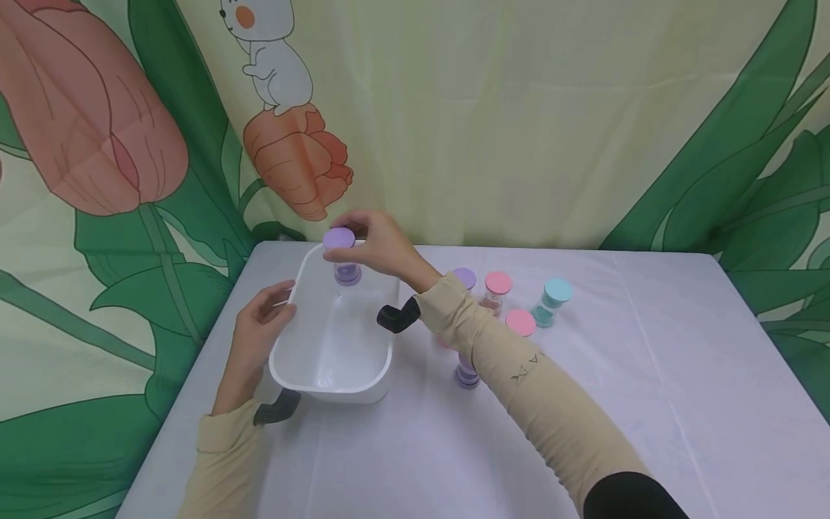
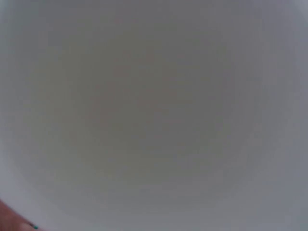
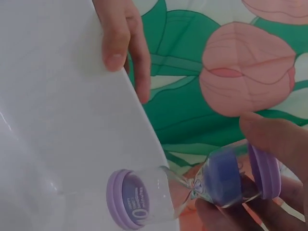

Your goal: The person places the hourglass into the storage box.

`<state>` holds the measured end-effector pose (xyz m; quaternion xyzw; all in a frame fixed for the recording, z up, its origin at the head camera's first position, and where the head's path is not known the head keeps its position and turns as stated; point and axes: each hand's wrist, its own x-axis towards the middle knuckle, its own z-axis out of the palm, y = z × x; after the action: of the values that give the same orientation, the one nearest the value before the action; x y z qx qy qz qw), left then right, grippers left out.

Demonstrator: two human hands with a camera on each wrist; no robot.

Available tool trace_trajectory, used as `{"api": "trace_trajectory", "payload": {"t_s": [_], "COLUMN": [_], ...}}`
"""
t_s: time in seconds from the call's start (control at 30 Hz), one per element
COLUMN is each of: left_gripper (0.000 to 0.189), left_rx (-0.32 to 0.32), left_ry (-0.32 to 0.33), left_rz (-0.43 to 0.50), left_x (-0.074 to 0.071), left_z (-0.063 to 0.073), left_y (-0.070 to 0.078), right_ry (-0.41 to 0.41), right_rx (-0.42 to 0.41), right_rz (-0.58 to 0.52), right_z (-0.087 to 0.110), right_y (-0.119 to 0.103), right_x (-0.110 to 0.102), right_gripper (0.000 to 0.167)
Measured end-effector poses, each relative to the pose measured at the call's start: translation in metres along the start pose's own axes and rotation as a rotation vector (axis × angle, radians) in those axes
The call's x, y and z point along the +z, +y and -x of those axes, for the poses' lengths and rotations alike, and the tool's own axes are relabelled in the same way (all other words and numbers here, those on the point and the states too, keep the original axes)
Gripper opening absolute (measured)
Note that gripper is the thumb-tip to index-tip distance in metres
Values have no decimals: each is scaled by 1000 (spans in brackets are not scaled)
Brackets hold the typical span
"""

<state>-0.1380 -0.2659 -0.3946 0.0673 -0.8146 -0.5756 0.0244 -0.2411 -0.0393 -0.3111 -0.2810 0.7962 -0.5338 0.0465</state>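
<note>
Right hand point(image 1: 382, 249) has its fingers pinching a purple-capped hourglass point(image 1: 347, 274) by the top end, with a white tub point(image 1: 327, 346) below them. Left hand's point(image 1: 255, 331) fingers pinch the tub's rim, thumb inside. More hourglasses point(image 1: 498, 287), pink, purple and teal, sit on the surface point(image 1: 648, 396) right of the fingers. Only the right wrist cam shows bluish sand point(image 3: 222, 177) near the fingers, plus cap printing point(image 3: 138, 208).

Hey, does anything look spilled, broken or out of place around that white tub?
Nothing stands out. The purple hourglass in the right hand looks whole, the white tub shows no visible crack or spill, and the teal hourglass stands upright. The right sleeve partly hides some others.
</note>
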Motion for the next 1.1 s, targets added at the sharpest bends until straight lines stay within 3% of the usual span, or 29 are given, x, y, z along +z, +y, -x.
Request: {"api": "trace_trajectory", "payload": {"t_s": [0.43, 0.77, 1.1], "left_gripper": [50, 49, 49], "left_rx": [-7, -1, -14], "left_ry": [-2, 0, -2], "left_rz": [-16, -22, -21], "left_x": [0, 1, 1], "left_z": [-1, -2, 0], "left_y": [-1, -1, 1], "right_ry": [-57, -55, -139], "right_rx": [158, 235, 201], "right_rz": [-52, 8, 100], "right_z": [-11, -14, -17], "right_y": [12, 26, 43], "right_x": [16, 31, 46], "right_gripper": [39, 40, 36]}}
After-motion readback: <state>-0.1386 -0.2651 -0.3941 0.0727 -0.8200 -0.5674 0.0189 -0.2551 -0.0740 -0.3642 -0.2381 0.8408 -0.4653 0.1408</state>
